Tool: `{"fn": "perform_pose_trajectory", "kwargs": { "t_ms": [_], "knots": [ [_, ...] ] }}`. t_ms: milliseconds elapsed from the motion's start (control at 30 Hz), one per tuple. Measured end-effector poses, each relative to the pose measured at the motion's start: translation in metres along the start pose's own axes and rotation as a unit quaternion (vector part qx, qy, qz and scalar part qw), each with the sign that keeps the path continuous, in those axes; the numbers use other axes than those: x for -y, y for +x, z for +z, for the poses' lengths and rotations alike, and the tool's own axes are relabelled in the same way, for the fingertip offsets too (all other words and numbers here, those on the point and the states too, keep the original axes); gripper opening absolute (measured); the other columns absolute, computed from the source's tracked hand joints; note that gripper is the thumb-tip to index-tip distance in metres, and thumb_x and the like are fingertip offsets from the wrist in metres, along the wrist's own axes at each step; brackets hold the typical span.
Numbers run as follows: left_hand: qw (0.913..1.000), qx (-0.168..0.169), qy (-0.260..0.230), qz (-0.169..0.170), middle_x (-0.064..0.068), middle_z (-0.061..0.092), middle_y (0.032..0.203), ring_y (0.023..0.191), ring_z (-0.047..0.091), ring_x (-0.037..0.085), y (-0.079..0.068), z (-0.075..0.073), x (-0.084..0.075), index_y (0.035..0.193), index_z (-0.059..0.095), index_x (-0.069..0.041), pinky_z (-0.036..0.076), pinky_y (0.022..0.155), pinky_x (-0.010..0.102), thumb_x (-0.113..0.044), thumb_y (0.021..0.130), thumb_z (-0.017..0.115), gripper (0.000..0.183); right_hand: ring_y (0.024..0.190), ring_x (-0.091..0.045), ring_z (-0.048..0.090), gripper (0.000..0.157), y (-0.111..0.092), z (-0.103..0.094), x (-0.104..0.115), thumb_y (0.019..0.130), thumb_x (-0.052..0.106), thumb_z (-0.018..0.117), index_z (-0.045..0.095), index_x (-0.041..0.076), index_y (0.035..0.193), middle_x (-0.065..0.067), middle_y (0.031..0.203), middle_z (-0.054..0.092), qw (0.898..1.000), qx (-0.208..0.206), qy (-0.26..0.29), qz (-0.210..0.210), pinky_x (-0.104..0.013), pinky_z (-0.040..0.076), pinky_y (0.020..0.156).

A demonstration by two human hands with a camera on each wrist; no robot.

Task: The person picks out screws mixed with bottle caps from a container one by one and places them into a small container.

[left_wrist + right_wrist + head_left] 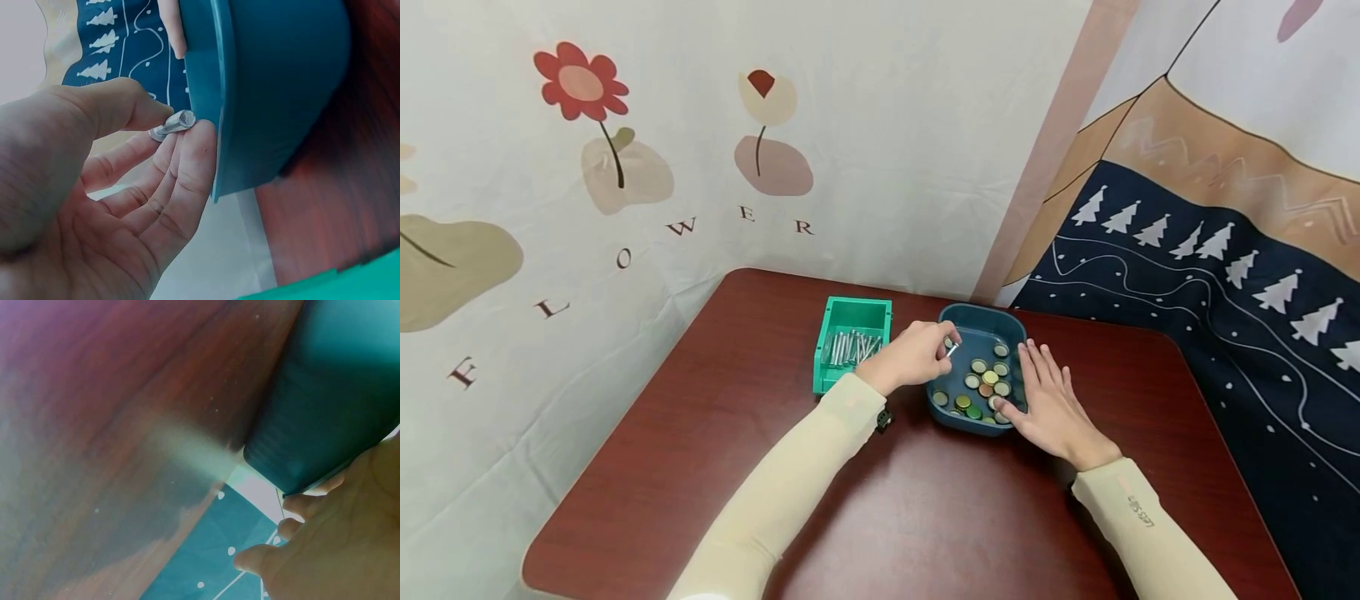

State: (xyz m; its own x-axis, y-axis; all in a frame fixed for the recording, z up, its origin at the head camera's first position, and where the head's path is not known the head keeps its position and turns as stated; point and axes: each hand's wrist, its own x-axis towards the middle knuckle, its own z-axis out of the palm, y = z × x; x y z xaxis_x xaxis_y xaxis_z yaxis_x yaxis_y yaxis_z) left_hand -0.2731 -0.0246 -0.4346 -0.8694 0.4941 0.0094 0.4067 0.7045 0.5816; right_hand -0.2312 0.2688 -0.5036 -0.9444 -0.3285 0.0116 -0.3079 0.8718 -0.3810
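Over the left rim of the blue tray [973, 337], my left hand [910, 354] pinches a short silver metal bolt [178, 122] between thumb and fingertips. In the left wrist view the tray's wall [281, 94] stands right beside those fingers. My right hand [1060, 408] rests against the tray's right rim with its fingers straight; its thumb reaches over the edge. Inside the tray lie several bottle caps [990, 377], some gold, green or orange, many showing a pale side. A green bin [859, 312] left of the tray holds several silver bolts [850, 348], partly hidden by my left hand.
Both containers stand toward the back of a reddish-brown table [700, 467]. Behind it hangs a pale curtain [880, 150] with flower prints. A dark blue cloth [1150, 275] with white trees hangs at the right.
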Motion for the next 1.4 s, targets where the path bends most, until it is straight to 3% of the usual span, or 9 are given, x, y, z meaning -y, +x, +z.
{"fn": "perform_pose_trajectory", "kwargs": {
  "t_ms": [400, 767, 1033, 1400],
  "knots": [
    [0.9994, -0.030, 0.013, -0.008, 0.005, 0.076, 0.100, 0.088, 0.070, 0.017, -0.010, -0.017, 0.017, 0.149, 0.070, -0.006, 0.061, 0.084, 0.032, -0.010, 0.112, 0.074, 0.037, 0.183, -0.053, 0.000, 0.112, 0.000, 0.001, 0.000, 0.113, 0.066, 0.064, 0.007, 0.006, 0.188, -0.023, 0.197, 0.003, 1.000, -0.002, -0.004, 0.001, -0.087, 0.007, 0.139],
    [0.9985, -0.043, -0.013, -0.032, 0.008, 0.077, 0.107, 0.093, 0.072, 0.020, -0.023, -0.032, 0.027, 0.149, 0.069, -0.006, 0.065, 0.085, 0.034, -0.012, 0.113, 0.074, 0.037, 0.182, -0.053, 0.001, 0.111, 0.000, 0.002, -0.003, 0.113, 0.064, 0.065, 0.006, 0.006, 0.188, -0.022, 0.197, 0.003, 1.000, -0.004, -0.003, -0.001, -0.087, 0.007, 0.139],
    [0.9972, -0.056, -0.027, -0.041, 0.008, 0.079, 0.107, 0.091, 0.073, 0.018, -0.032, -0.038, 0.045, 0.147, 0.069, -0.006, 0.065, 0.086, 0.034, -0.009, 0.113, 0.072, 0.035, 0.182, -0.053, 0.002, 0.111, 0.000, 0.003, -0.003, 0.113, 0.065, 0.064, 0.006, 0.007, 0.188, -0.022, 0.197, 0.004, 1.000, -0.005, -0.007, -0.003, -0.087, 0.009, 0.139],
    [0.9947, -0.069, -0.031, -0.069, 0.007, 0.078, 0.104, 0.081, 0.069, 0.018, -0.040, -0.049, 0.060, 0.150, 0.065, -0.010, 0.055, 0.074, 0.030, -0.008, 0.113, 0.067, 0.037, 0.183, -0.052, -0.001, 0.110, -0.001, 0.001, -0.001, 0.113, 0.060, 0.066, 0.005, 0.006, 0.188, -0.023, 0.197, 0.003, 1.000, -0.001, -0.002, -0.002, -0.088, 0.007, 0.139]
  ]
}}
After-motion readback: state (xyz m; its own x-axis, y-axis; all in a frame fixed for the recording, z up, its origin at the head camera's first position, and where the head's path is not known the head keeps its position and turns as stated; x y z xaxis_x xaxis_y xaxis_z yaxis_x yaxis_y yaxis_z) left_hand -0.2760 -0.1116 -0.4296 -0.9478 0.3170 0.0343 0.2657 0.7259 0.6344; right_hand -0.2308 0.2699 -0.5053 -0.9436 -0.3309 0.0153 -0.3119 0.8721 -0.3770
